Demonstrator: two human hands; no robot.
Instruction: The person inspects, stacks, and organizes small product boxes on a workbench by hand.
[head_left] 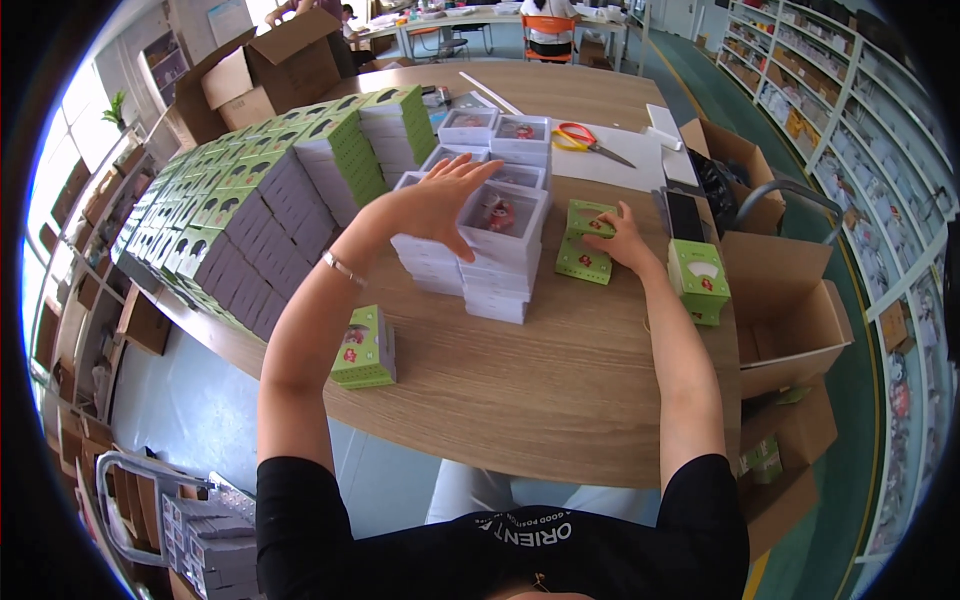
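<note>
My left hand (435,200) hovers with fingers spread over the stacks of white window boxes (495,255) in the middle of the wooden table (560,390); the top box shows a small red figure. My right hand (622,240) rests on a flat green sleeve (583,243) lying just right of those stacks, fingers on its edge. One closed green box (365,348) lies near the table's front edge by my left forearm. Another green box (699,281) stands to the right of my right wrist.
Long rows of stacked green-and-grey boxes (250,215) fill the table's left side. Red-handled scissors (585,138) lie on white sheets at the back. Open cardboard cartons (790,300) stand to the right, another carton (270,70) at back left. Shelving lines the right wall.
</note>
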